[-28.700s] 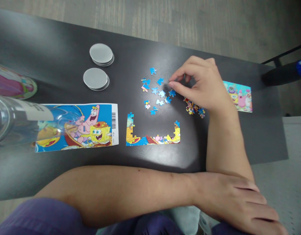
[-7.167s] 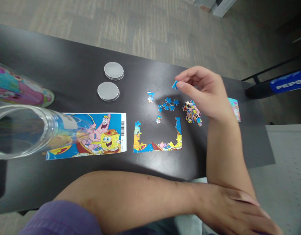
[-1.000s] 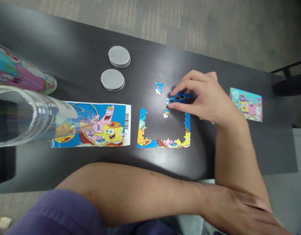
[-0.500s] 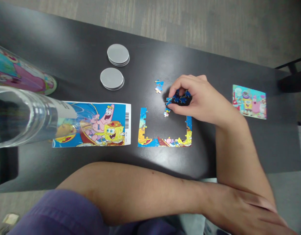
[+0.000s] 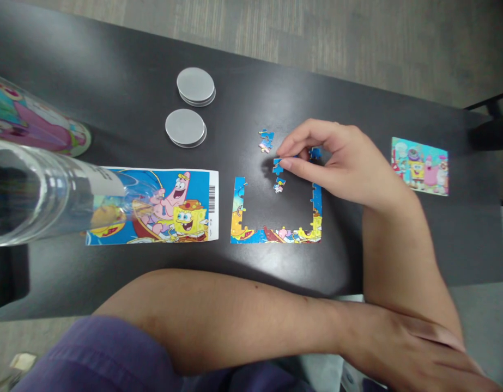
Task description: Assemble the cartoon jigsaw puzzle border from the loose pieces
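Note:
My right hand [image 5: 316, 155] pinches a blue jigsaw piece [image 5: 278, 166] between thumb and fingertips. Just below that piece lies another small piece [image 5: 279, 185] with yellow and white on it. A partly built jigsaw border [image 5: 257, 237] forms the bottom and both sides of a frame on the black table. Two loose pieces [image 5: 266, 140] lie left of my fingertips, and more blue ones [image 5: 315, 153] show partly behind the hand. At the lower right, my left hand [image 5: 418, 348] lies by my right elbow, its fingers hidden or out of view.
Left of the border lies a printed picture sheet [image 5: 192, 212] with a barcode. A clear plastic jar [image 5: 42, 196] and a printed tube [image 5: 34, 120] stand at the left. Grey discs [image 5: 186, 127] are stacked farther back. Another picture card [image 5: 420, 169] lies at right.
My right thumb and fingers have closed in on the blue piece, whose shape now shows more clearly. My left arm has stayed in place.

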Motion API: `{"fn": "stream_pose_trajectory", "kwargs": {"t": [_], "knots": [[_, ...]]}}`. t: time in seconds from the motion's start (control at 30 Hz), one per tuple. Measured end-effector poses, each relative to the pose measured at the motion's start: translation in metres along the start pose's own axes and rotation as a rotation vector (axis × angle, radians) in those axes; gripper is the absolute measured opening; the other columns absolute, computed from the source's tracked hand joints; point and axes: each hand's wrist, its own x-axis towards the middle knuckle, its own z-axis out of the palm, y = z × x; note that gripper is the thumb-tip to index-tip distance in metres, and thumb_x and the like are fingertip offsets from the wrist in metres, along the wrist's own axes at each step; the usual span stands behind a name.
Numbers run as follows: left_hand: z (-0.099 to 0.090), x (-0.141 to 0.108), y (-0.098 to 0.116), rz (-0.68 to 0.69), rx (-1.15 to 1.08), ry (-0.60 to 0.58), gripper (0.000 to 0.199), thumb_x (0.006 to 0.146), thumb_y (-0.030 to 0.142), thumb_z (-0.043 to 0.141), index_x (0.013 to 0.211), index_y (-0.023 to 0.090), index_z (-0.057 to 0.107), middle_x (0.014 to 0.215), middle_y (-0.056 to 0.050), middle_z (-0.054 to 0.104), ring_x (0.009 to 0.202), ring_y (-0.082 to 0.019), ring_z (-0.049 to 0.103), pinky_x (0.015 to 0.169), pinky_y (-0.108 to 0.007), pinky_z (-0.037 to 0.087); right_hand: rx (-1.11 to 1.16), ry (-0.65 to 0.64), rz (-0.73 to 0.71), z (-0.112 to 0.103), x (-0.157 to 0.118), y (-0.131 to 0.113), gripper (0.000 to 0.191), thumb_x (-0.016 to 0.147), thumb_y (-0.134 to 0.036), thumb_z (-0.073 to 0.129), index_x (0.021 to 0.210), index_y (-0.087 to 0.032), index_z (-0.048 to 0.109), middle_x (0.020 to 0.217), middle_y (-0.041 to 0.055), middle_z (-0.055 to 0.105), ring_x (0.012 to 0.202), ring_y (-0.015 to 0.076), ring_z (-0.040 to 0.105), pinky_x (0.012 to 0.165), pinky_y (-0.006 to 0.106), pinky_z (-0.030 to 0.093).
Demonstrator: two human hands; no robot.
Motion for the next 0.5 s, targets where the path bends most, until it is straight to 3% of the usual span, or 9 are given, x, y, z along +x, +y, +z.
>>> {"fn": "stream_pose_trajectory", "kwargs": {"t": [0.1,0.2,0.3,0.37,0.4,0.43,0.47,0.5], "knots": [[0.009,0.001,-0.001,0.017,0.054,-0.006,0.088,0.107,0.032,0.030,0.175,0.060,0.079,0.180,-0.004,0.053,0.159,-0.013,0.064,0.068,-0.012,0.043,0.012,0.021,0.012,0.001,-0.001,-0.002,0.013,0.109,-0.047,0.099,0.113,-0.034,0.095,0.113,0.0050,0.098,0.099,0.0325,0.086,0.099,0.053,0.071],[0.011,0.001,-0.002,0.012,0.037,-0.040,0.087,0.109,0.034,0.029,0.176,0.062,0.077,0.182,-0.005,0.048,0.160,-0.012,0.064,0.060,-0.008,0.016,0.014,0.037,0.016,0.001,-0.001,-0.004,0.010,0.109,-0.043,0.098,0.107,-0.034,0.095,0.112,0.0046,0.098,0.098,0.0315,0.085,0.098,0.052,0.070],[0.000,0.001,-0.002,0.015,0.081,-0.059,0.089,0.109,0.034,0.027,0.177,0.065,0.075,0.178,-0.006,0.044,0.164,-0.009,0.062,0.063,-0.011,-0.011,0.021,0.037,0.007,0.001,-0.001,-0.004,0.009,0.108,-0.040,0.098,0.105,-0.033,0.093,0.112,0.0049,0.097,0.097,0.0311,0.085,0.097,0.053,0.069],[-0.012,0.003,-0.001,0.046,0.153,-0.075,0.093,0.108,0.031,0.023,0.177,0.067,0.074,0.163,-0.011,0.040,0.143,-0.007,0.069,0.077,-0.027,-0.034,0.016,0.046,0.008,0.002,-0.001,-0.006,0.008,0.107,-0.038,0.098,0.105,-0.033,0.092,0.111,0.0045,0.097,0.096,0.0309,0.084,0.096,0.053,0.069],[-0.018,0.004,0.000,0.067,0.200,-0.100,0.096,0.108,0.030,0.021,0.179,0.068,0.072,0.154,-0.013,0.036,0.117,-0.010,0.069,0.089,-0.041,-0.037,0.010,0.049,0.016,0.004,-0.002,-0.008,0.006,0.108,-0.037,0.096,0.106,-0.034,0.092,0.111,0.0041,0.096,0.095,0.0309,0.084,0.096,0.053,0.069],[-0.025,0.006,0.002,0.076,0.262,-0.151,0.098,0.108,0.028,0.020,0.183,0.072,0.065,0.144,-0.012,0.029,0.088,-0.017,0.058,0.099,-0.053,-0.033,0.002,0.051,0.022,0.006,-0.002,-0.010,0.004,0.109,-0.036,0.095,0.106,-0.035,0.092,0.110,0.0038,0.096,0.094,0.0310,0.083,0.095,0.054,0.069],[-0.031,0.009,0.004,0.092,0.338,-0.208,0.099,0.108,0.028,0.021,0.188,0.076,0.055,0.136,-0.010,0.021,0.069,-0.027,0.031,0.104,-0.059,-0.026,-0.007,0.043,0.028,0.008,-0.002,-0.013,0.004,0.110,-0.036,0.093,0.106,-0.036,0.092,0.107,0.0035,0.095,0.092,0.0313,0.082,0.093,0.055,0.069],[-0.036,0.011,0.006,0.100,0.419,-0.267,0.098,0.109,0.031,0.021,0.190,0.079,0.048,0.131,-0.008,0.013,0.069,-0.034,0.003,0.107,-0.060,-0.022,-0.017,0.029,0.029,0.012,-0.002,-0.016,0.005,0.111,-0.036,0.091,0.106,-0.036,0.092,0.104,0.0032,0.094,0.089,0.0315,0.081,0.091,0.056,0.069]]}}
